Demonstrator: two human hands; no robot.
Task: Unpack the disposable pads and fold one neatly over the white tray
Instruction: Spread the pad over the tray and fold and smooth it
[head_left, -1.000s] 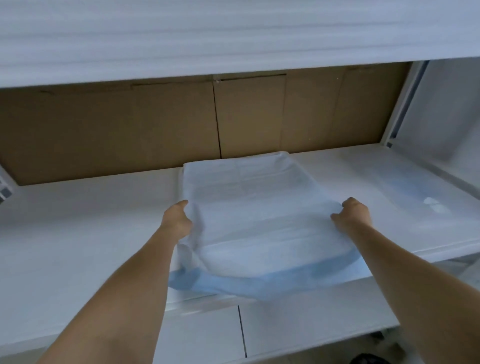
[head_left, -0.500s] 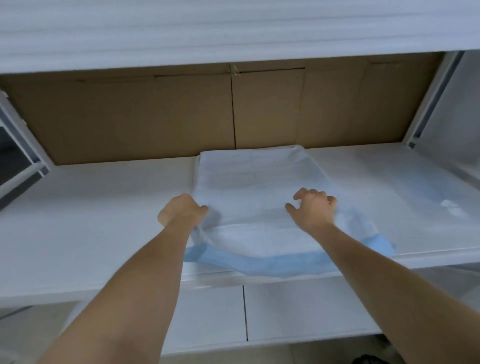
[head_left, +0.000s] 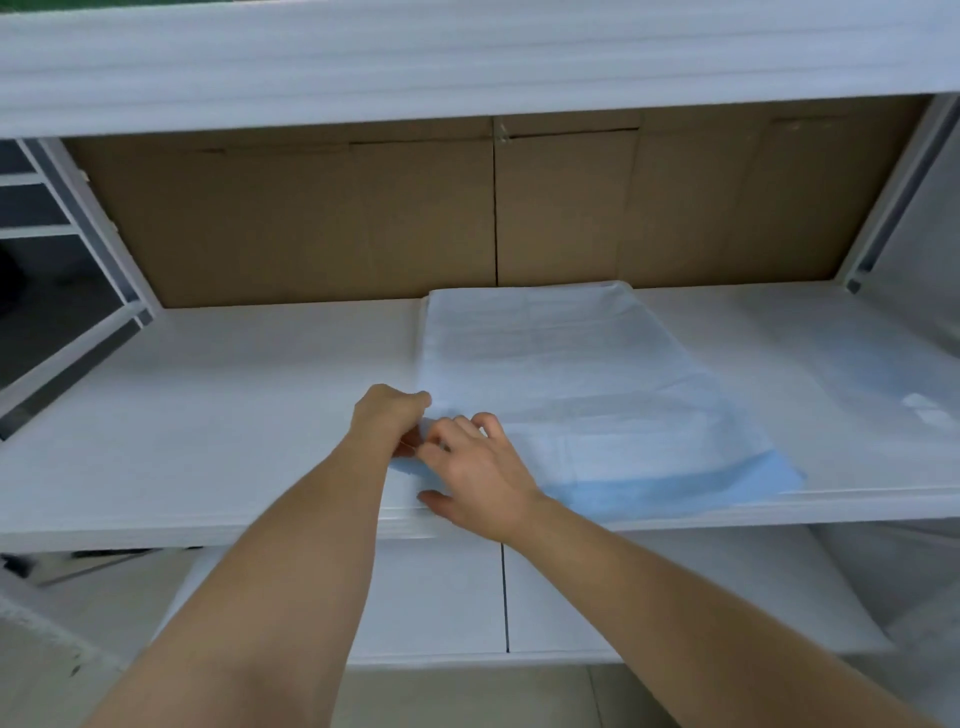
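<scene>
A disposable pad (head_left: 566, 384), white on top with a blue edge along its near side, lies spread over a flat raised shape on the white shelf (head_left: 208, 415); the tray under it is hidden. My left hand (head_left: 387, 415) pinches the pad's near left corner. My right hand (head_left: 480, 467) rests right beside it at the same corner, fingers spread on the pad, thumb at the shelf's front edge.
Brown cardboard (head_left: 363, 218) lines the back of the shelf. A clear plastic wrapper (head_left: 893, 395) lies on the shelf at the right. Another white shelf (head_left: 467, 67) hangs overhead, and a lower white panel (head_left: 441, 597) sits below the front edge.
My right hand has travelled left across the pad, from its right edge to the near left corner beside my left hand. The pad's near blue edge now lies flatter on the shelf.
</scene>
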